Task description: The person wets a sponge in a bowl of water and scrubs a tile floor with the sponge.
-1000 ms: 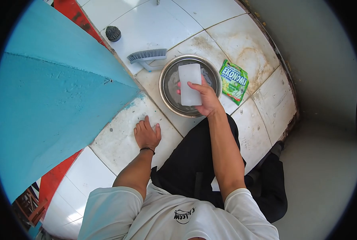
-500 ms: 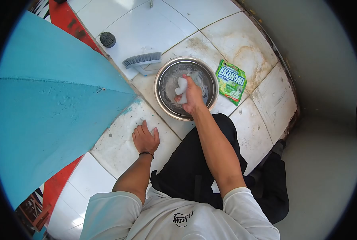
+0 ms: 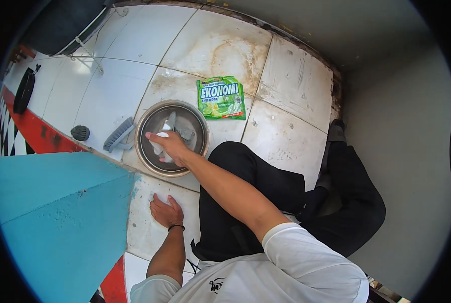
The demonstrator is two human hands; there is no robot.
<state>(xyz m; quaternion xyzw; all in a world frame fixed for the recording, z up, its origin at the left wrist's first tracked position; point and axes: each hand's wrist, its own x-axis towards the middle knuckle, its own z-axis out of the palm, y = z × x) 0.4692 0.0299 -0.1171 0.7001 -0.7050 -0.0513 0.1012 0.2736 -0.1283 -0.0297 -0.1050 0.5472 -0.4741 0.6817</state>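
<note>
My right hand [image 3: 173,147] is closed around a bunched white cloth [image 3: 158,147] inside a round metal basin [image 3: 140,155]. Pale, greyish folds show in the basin beyond my fingers, and I cannot tell whether they belong to the same cloth. My left hand [image 3: 166,211] rests on the tiled floor nearer to me, fingers apart and holding nothing. Just left of the basin lies a scrub brush [image 3: 118,135] with grey bristles. A green EKONOMI packet [image 3: 220,98] lies flat on the tiles beyond the basin, to the right.
A small dark round brush [image 3: 80,133] sits farther left. The blue block [image 3: 59,202] rises beside my left hand. A grey wall [image 3: 407,126] borders the right side. A dark pot on a white metal stand [image 3: 86,50] is at the upper left.
My view has turned, so the basin, brushes and packet appear farther left. The right hand still grips the white cloth in the basin. My left hand stays on the floor.
</note>
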